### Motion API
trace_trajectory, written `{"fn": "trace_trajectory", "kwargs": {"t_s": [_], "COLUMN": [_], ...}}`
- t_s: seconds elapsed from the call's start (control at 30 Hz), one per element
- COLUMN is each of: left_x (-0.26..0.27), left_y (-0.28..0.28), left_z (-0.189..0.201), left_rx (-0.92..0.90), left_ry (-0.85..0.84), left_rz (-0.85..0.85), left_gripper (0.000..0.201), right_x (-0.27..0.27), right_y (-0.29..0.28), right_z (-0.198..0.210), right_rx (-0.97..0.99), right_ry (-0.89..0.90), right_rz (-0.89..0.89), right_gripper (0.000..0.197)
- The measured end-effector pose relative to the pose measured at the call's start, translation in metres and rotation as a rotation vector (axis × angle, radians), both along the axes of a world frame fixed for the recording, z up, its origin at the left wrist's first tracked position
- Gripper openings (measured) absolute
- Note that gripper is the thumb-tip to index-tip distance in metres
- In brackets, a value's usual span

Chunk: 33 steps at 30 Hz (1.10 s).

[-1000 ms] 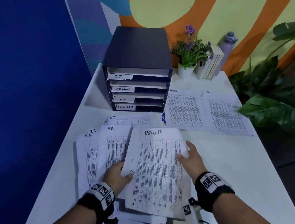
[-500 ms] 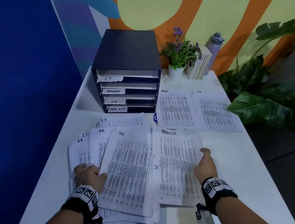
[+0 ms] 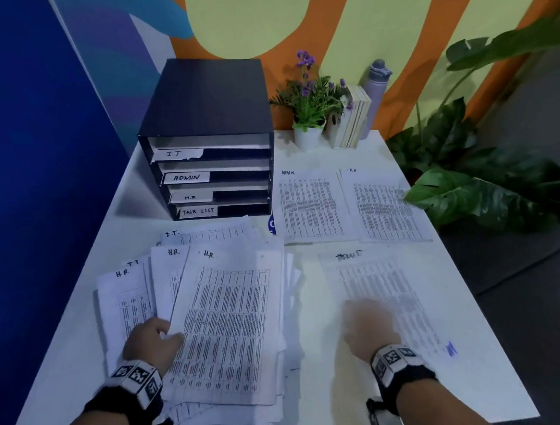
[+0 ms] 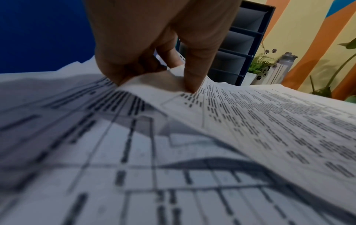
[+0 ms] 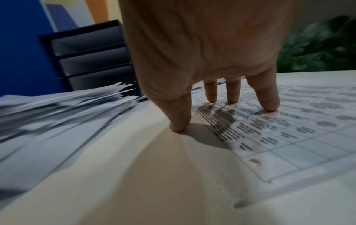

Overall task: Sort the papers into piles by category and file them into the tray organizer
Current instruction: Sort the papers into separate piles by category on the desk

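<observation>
Head view: left hand [image 3: 151, 342] pinches top H.R. sheet [image 3: 227, 325]; right hand [image 3: 371, 326], fingers spread, presses task-list sheet [image 3: 397, 290].

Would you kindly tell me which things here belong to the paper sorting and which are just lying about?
Part of the job:
- tray organizer
- unsorted stack
- Task List sheet
- Admin sheet
- H.R. sheet

Just lying about:
- potted flowers
- books
- bottle
- leafy plant

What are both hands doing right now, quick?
Left hand: pinching the top H.R. sheet.
Right hand: open, fingertips pressing the task list sheet.
</observation>
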<state>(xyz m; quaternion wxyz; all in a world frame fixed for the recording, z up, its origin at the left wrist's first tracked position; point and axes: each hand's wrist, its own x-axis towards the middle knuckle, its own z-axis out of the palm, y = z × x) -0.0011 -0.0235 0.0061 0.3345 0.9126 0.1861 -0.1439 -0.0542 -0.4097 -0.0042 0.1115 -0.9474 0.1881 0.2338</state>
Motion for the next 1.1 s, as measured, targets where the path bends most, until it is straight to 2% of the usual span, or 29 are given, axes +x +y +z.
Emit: {"fn": "trace_trajectory", "kwargs": {"t_s": [0.07,0.27,0.4,0.47,0.5,0.57,0.63,0.7,0.73,0.77,0.83,0.87,0.93,1.0,1.1], "left_x": [0.0,-0.006,-0.007,-0.007,-0.007,-0.008,-0.01,-0.011,-0.011,-0.011,-0.01,-0.01,-0.011,-0.011,-0.011], "left_y": [0.0,-0.005,-0.008,-0.01,-0.012,-0.015,-0.017,-0.02,-0.021,-0.022,-0.02,-0.018,-0.013,-0.011,-0.01], "left_z": [0.0,0.01,0.014,0.016,0.016,0.017,0.016,0.016,0.016,0.017,0.017,0.017,0.014,0.012,0.01], "left_rx": [-0.019,-0.072,-0.169,-0.191,-0.203,-0.242,-0.273,-0.294,-0.315,-0.344,-0.358,-0.36,-0.381,-0.426,-0.481], "left_ry": [-0.013,-0.005,-0.071,-0.126,-0.143,-0.136,-0.105,-0.114,-0.122,-0.128,-0.106,-0.091,-0.1,-0.121,-0.105], "left_rz": [0.009,0.011,0.083,0.112,0.116,0.115,0.101,0.098,0.117,0.147,0.194,0.205,0.194,0.169,0.143], "left_gripper": [0.032,0.046,0.033,0.022,0.022,0.031,0.047,0.064,0.07,0.074,0.073,0.073,0.07,0.063,0.055], "right_x": [0.0,-0.001,0.009,0.019,0.025,0.035,0.043,0.047,0.049,0.05,0.05,0.05,0.049,0.05,0.051], "right_y": [-0.024,-0.074,-0.068,-0.044,-0.028,0.011,0.045,0.067,0.072,0.074,0.07,0.066,0.057,0.053,0.053], "right_z": [0.001,0.008,0.015,0.016,0.016,0.019,0.018,0.011,0.009,0.007,0.007,0.009,0.014,0.02,0.025], "right_rx": [-0.005,-0.039,-0.055,-0.007,0.064,0.373,0.689,0.83,0.845,0.841,0.831,0.836,0.908,1.015,1.102], "right_ry": [0.021,0.04,0.058,-0.047,-0.129,-0.228,-0.177,-0.142,-0.152,-0.194,-0.292,-0.331,-0.378,-0.404,-0.412], "right_rz": [-0.058,-0.191,-0.221,-0.204,-0.177,-0.167,-0.271,-0.399,-0.415,-0.413,-0.418,-0.431,-0.485,-0.552,-0.554], "right_gripper": [0.063,0.061,0.06,0.06,0.058,0.055,0.058,0.079,0.081,0.069,0.025,0.012,0.003,0.008,0.012]}}
